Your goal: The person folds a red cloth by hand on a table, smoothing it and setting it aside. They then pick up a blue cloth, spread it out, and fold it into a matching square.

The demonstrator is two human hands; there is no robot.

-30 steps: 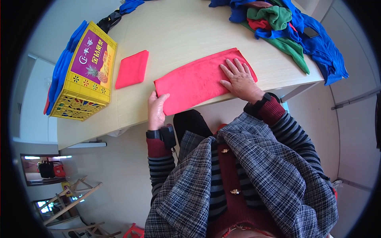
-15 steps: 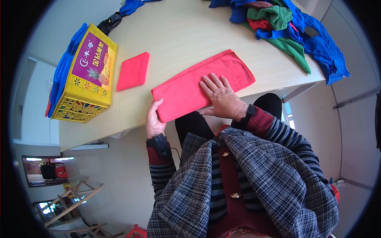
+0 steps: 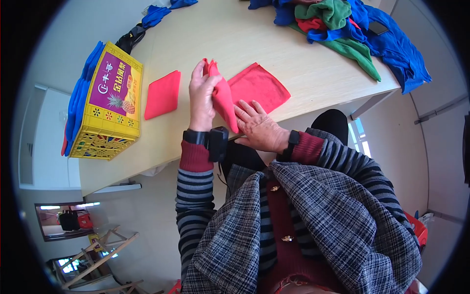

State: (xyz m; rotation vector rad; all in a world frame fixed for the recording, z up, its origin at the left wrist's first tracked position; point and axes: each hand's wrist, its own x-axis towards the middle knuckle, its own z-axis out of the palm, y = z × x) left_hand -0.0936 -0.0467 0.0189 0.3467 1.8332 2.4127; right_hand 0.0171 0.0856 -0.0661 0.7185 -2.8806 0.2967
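On the yellow plastic crate [image 3: 122, 125], which stands at the left edge of the bench [image 3: 215, 29], we see a purple label [image 3: 108, 87] with large white and yellow characters and a picture of a pineapple [image 3: 128, 106]. Blue cloths [image 3: 80, 105] stick out at its open top.

Our left hand [image 3: 201, 100] is raised, back toward us, thumb and fingers pinched on the lifted left end of a red cloth [image 3: 264, 88], which stands up as a narrow fold. Our right hand [image 3: 262, 130] holds nothing; it lies palm down, fingers slightly spread, its fingertips on the flat part of the cloth. That flat part rests on the bench beside the middle of the near edge; we cannot tell whether its covered side reaches past that edge. The right wrist, with a black band [image 3: 293, 138], is out beyond the near edge; the left wrist carries a black device [image 3: 218, 143].

A folded red square [image 3: 162, 94] lies between crate and left hand, touching neither. Toward the near right corner, a heap of blue, green and red cloths [image 3: 338, 24] spills over the right edge, a dark flat rectangular object [image 3: 378, 28] on it. Pale bench top stretches between the red cloth and that heap.
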